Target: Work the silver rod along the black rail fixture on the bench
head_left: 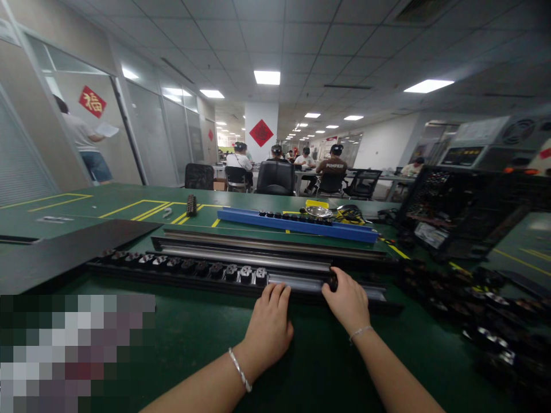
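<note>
A long black rail (301, 287) lies across the green table (193, 344) in front of me, with several black socket modules (193, 267) set in a row along its left half. My left hand (269, 327) rests at the rail's near edge, fingers together and pressing on it just right of the last module. My right hand (348, 301) is curled at the rail, fingertips pinching a small black part (332, 281) in the channel.
More rails (258, 244) and a blue strip (297, 223) lie behind. Loose black modules (473, 304) are piled at the right, below a black open case (465, 212). A dark panel (64, 246) lies left. People sit at far tables; one stands at left.
</note>
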The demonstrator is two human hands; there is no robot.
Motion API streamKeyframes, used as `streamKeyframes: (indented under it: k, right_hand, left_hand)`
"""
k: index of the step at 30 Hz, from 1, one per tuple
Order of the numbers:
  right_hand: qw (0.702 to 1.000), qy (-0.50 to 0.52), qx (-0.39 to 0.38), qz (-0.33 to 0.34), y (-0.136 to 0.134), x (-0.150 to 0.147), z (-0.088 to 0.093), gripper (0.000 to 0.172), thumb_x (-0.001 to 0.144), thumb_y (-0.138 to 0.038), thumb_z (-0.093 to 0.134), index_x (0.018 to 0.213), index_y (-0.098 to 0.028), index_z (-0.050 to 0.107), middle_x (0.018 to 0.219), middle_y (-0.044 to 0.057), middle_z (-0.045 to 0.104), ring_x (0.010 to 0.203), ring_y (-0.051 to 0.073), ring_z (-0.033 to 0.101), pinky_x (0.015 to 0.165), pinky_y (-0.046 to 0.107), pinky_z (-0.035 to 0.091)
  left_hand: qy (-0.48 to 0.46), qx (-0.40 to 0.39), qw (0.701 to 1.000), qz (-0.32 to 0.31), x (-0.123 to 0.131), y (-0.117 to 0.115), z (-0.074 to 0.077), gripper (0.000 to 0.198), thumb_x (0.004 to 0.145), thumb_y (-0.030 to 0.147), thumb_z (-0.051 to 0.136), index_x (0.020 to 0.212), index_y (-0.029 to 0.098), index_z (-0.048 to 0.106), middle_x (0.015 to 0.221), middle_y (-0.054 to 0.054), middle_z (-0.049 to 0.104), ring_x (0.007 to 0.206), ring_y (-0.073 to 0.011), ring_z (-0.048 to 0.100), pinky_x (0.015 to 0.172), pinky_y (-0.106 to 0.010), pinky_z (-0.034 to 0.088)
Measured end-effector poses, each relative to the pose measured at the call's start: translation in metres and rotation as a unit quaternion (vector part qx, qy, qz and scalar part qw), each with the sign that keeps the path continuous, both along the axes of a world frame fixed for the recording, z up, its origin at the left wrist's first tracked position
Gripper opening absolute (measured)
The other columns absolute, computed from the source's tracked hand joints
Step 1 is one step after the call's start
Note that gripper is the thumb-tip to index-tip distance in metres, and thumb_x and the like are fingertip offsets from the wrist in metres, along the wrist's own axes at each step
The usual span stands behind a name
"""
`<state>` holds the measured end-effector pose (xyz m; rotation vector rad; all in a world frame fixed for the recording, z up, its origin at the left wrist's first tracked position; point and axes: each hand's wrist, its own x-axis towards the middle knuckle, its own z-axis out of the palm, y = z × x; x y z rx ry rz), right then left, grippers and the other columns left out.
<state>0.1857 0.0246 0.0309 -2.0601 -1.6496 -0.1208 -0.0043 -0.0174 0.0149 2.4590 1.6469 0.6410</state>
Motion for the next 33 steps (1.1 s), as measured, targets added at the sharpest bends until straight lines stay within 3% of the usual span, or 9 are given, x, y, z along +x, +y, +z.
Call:
streamKeyframes:
  k: [20, 33]
  right_hand:
    - [0.999, 0.004, -0.029, -0.025, -0.001, 0.008, 0.004, 0.05, 0.076, -0.032, 0.039, 0.124, -0.02, 0.045, 0.127, 0.008, 0.052, 0.118, 0.025, 0.044, 0.101, 0.046, 0.025]
    - [0.998, -0.006, -0.055, -0.023, 0.001, 0.017, 0.007, 0.051, 0.075, -0.031, 0.041, 0.125, -0.019, 0.046, 0.118, 0.008, 0.058, 0.108, 0.026, 0.051, 0.093, 0.041, 0.033]
  left_hand:
    - [-0.003, 0.004, 1.0, -0.006, -0.001, 0.0, -0.002, 0.066, 0.072, 0.021, 0.044, 0.136, 0.019, 0.031, 0.141, -0.003, 0.034, 0.13, -0.022, 0.02, 0.106, -0.037, 0.026]
    - [-0.003, -0.006, 1.0, -0.003, -0.001, 0.0, 0.0, 0.067, 0.071, 0.021, 0.045, 0.136, 0.019, 0.031, 0.142, -0.002, 0.033, 0.13, -0.0216, 0.02, 0.106, -0.036, 0.025]
